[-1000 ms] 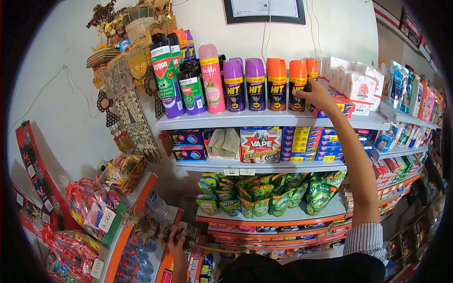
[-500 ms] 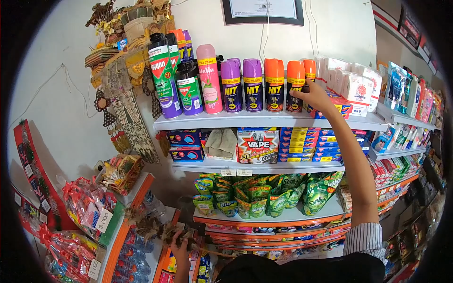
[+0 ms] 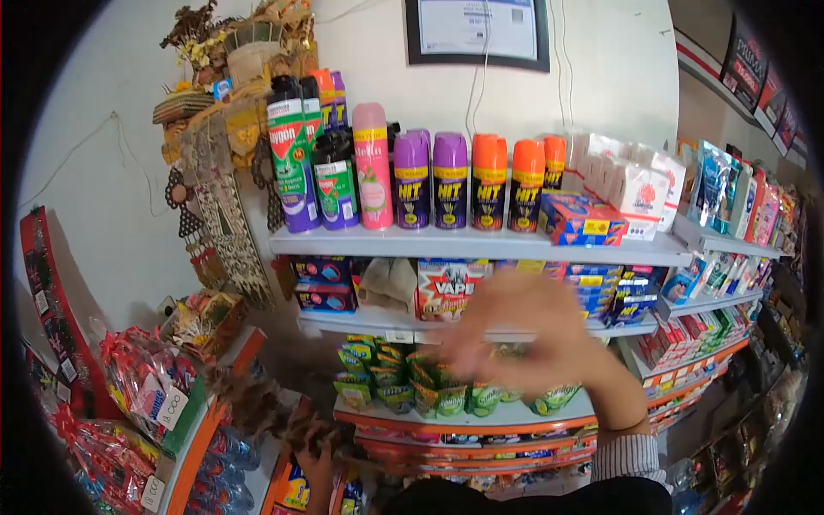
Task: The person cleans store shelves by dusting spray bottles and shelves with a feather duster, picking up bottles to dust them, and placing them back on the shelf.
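My right hand (image 3: 524, 330), smeared by motion, hangs in front of the middle shelves, apart from the cans; its fingers are too blurred to read. Above it, on the top shelf, stand HIT spray cans, among them an orange-capped can (image 3: 525, 184) and a purple-capped can (image 3: 451, 180). A pink Stella can (image 3: 372, 167) and a green Baygon can (image 3: 292, 159) stand further left. Low on the left, my left hand (image 3: 316, 468) is wrapped round a brown feather duster (image 3: 257, 408), whose feathers point up and left.
Behind my right hand are a VAPE box (image 3: 442, 287), a grey cloth (image 3: 386, 285) and green pouches (image 3: 451, 399). White packs (image 3: 639, 193) and a blue-red box (image 3: 584, 225) sit at the top shelf's right. Wrapped gift baskets (image 3: 150, 373) stand at left; a framed paper (image 3: 478, 30) hangs above.
My right hand has left the orange-capped can and dropped down and left, in front of the lower shelves. The feather duster is still in my left hand. The view has shifted slightly.
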Action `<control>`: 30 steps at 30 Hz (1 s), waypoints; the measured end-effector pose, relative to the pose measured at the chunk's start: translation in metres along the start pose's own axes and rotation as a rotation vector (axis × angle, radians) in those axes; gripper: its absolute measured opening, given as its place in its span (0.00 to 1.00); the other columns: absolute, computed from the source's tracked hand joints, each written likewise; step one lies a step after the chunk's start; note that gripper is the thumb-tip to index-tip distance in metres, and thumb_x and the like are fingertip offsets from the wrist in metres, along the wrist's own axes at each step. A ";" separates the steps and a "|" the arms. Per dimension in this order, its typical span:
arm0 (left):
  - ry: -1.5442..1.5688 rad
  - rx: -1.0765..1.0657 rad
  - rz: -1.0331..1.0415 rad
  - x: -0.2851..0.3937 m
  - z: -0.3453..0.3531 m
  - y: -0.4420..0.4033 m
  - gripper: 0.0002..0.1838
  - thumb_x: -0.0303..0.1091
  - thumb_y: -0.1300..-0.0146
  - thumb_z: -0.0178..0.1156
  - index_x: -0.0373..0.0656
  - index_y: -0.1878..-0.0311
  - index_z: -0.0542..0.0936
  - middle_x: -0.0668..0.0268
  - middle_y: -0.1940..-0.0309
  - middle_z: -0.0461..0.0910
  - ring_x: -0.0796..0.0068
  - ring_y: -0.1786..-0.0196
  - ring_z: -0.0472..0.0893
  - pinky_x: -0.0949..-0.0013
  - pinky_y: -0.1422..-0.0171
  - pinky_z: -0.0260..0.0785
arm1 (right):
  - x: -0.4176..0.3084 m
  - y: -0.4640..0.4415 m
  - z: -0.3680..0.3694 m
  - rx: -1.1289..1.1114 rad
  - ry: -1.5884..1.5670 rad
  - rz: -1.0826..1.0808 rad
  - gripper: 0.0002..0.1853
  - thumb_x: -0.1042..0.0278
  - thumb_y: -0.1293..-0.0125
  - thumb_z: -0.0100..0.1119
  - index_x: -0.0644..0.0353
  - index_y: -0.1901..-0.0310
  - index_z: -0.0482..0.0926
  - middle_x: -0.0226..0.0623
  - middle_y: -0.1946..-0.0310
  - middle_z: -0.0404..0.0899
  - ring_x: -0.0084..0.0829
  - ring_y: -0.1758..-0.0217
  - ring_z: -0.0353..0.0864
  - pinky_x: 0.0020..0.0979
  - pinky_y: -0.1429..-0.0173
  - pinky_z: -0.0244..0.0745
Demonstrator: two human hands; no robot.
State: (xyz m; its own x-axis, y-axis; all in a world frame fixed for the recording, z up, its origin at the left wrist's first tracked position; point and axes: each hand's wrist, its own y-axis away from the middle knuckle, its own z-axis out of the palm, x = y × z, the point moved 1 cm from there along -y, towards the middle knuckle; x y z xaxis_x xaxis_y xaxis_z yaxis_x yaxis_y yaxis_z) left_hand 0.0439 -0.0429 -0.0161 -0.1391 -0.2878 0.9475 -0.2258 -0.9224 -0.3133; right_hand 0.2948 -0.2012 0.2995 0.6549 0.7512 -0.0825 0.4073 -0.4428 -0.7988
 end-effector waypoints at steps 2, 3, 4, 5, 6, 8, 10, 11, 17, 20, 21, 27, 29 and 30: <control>-0.087 0.043 -0.072 0.000 0.003 0.008 0.15 0.23 0.42 0.53 0.33 0.51 0.70 0.60 0.55 0.72 0.74 0.54 0.73 0.71 0.51 0.67 | -0.023 0.006 0.027 -0.118 -0.158 -0.137 0.10 0.65 0.48 0.65 0.57 0.65 0.82 0.31 0.70 0.81 0.26 0.74 0.77 0.28 0.71 0.69; -0.155 0.089 -0.115 -0.004 0.004 0.008 0.15 0.25 0.41 0.54 0.33 0.51 0.70 0.60 0.55 0.72 0.75 0.55 0.73 0.71 0.52 0.67 | -0.030 0.007 0.034 -0.137 -0.232 -0.221 0.13 0.63 0.48 0.66 0.57 0.61 0.81 0.32 0.68 0.82 0.26 0.75 0.77 0.29 0.70 0.70; -0.019 0.132 -0.136 -0.021 0.002 0.009 0.17 0.27 0.41 0.56 0.34 0.49 0.69 0.60 0.54 0.71 0.75 0.56 0.72 0.71 0.52 0.66 | -0.038 0.006 0.041 -0.134 -0.236 -0.218 0.13 0.63 0.48 0.66 0.57 0.61 0.81 0.32 0.68 0.82 0.26 0.75 0.77 0.29 0.70 0.70; -0.018 0.132 -0.134 -0.015 0.003 0.009 0.17 0.27 0.41 0.56 0.34 0.49 0.69 0.60 0.54 0.71 0.75 0.56 0.72 0.71 0.52 0.66 | -0.046 0.003 0.045 0.038 -0.366 -0.257 0.10 0.63 0.43 0.60 0.57 0.62 0.81 0.30 0.73 0.79 0.22 0.78 0.72 0.25 0.74 0.64; -0.021 0.059 -0.132 -0.002 0.004 0.010 0.18 0.27 0.41 0.56 0.34 0.48 0.68 0.60 0.54 0.71 0.74 0.55 0.72 0.70 0.51 0.65 | -0.053 0.000 0.045 0.211 -0.494 -0.298 0.10 0.62 0.38 0.55 0.57 0.62 0.80 0.29 0.79 0.77 0.19 0.81 0.68 0.21 0.79 0.59; -0.027 -0.011 -0.131 -0.001 0.002 0.010 0.19 0.28 0.41 0.57 0.35 0.48 0.68 0.59 0.53 0.71 0.72 0.53 0.71 0.69 0.49 0.65 | -0.070 -0.006 0.040 0.295 -0.628 -0.213 0.08 0.64 0.40 0.57 0.57 0.63 0.81 0.30 0.77 0.78 0.19 0.81 0.68 0.21 0.79 0.59; -0.066 0.086 -0.070 -0.017 -0.003 0.011 0.14 0.25 0.45 0.57 0.35 0.53 0.73 0.62 0.54 0.72 0.71 0.51 0.70 0.69 0.45 0.60 | -0.069 -0.006 0.037 0.326 -0.755 -0.200 0.04 0.70 0.43 0.60 0.56 0.66 0.81 0.30 0.78 0.79 0.19 0.83 0.68 0.19 0.80 0.57; -0.068 0.086 -0.073 -0.011 -0.003 0.013 0.14 0.25 0.45 0.57 0.35 0.53 0.73 0.62 0.54 0.72 0.71 0.51 0.70 0.69 0.45 0.60 | -0.067 -0.004 0.039 0.327 -0.757 -0.196 0.04 0.70 0.43 0.60 0.56 0.66 0.81 0.30 0.78 0.79 0.19 0.83 0.68 0.19 0.80 0.57; -0.051 0.000 -0.172 -0.009 -0.001 0.014 0.15 0.28 0.41 0.56 0.34 0.52 0.72 0.57 0.52 0.71 0.67 0.50 0.71 0.66 0.46 0.63 | -0.065 -0.001 0.055 0.672 -0.368 -0.353 0.03 0.71 0.44 0.62 0.53 0.67 0.80 0.31 0.76 0.80 0.18 0.80 0.69 0.18 0.81 0.57; -0.118 -0.028 -0.143 -0.004 0.003 0.017 0.15 0.27 0.42 0.57 0.34 0.52 0.73 0.57 0.52 0.71 0.68 0.50 0.71 0.65 0.46 0.64 | -0.063 0.003 0.048 0.554 -0.425 -0.336 0.04 0.72 0.45 0.62 0.53 0.67 0.80 0.32 0.75 0.81 0.19 0.79 0.70 0.18 0.79 0.62; -0.073 -0.022 -0.152 -0.006 0.003 0.019 0.14 0.26 0.43 0.57 0.34 0.53 0.73 0.57 0.53 0.72 0.68 0.50 0.71 0.65 0.47 0.65 | -0.063 0.004 0.049 0.558 -0.427 -0.331 0.04 0.72 0.45 0.62 0.53 0.67 0.80 0.32 0.75 0.81 0.19 0.79 0.70 0.18 0.79 0.62; 0.007 0.012 -0.191 -0.021 0.000 0.022 0.12 0.24 0.44 0.56 0.35 0.56 0.75 0.61 0.57 0.74 0.70 0.54 0.73 0.67 0.48 0.66 | -0.059 0.006 0.051 0.558 -0.506 -0.354 0.04 0.73 0.45 0.62 0.54 0.67 0.80 0.34 0.72 0.81 0.22 0.77 0.70 0.19 0.75 0.68; 0.033 -0.009 -0.217 -0.019 0.000 0.023 0.13 0.24 0.43 0.56 0.34 0.54 0.74 0.59 0.55 0.72 0.69 0.52 0.72 0.65 0.48 0.66 | -0.059 0.007 0.051 0.552 -0.514 -0.375 0.05 0.73 0.46 0.62 0.54 0.66 0.80 0.35 0.72 0.81 0.22 0.75 0.71 0.20 0.74 0.69; 0.016 -0.010 -0.211 -0.013 0.002 0.023 0.12 0.24 0.43 0.55 0.34 0.54 0.74 0.59 0.55 0.72 0.69 0.52 0.72 0.65 0.48 0.66 | -0.058 0.007 0.051 0.552 -0.515 -0.373 0.05 0.73 0.46 0.62 0.54 0.66 0.80 0.35 0.72 0.81 0.22 0.75 0.71 0.20 0.74 0.69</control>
State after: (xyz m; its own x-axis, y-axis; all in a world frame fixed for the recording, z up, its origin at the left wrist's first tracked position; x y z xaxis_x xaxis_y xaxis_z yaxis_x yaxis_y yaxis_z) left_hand 0.0427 -0.0608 -0.0355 -0.1026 -0.0840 0.9912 -0.2609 -0.9593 -0.1083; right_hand 0.2267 -0.2231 0.2682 0.1123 0.9896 0.0900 0.0820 0.0811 -0.9933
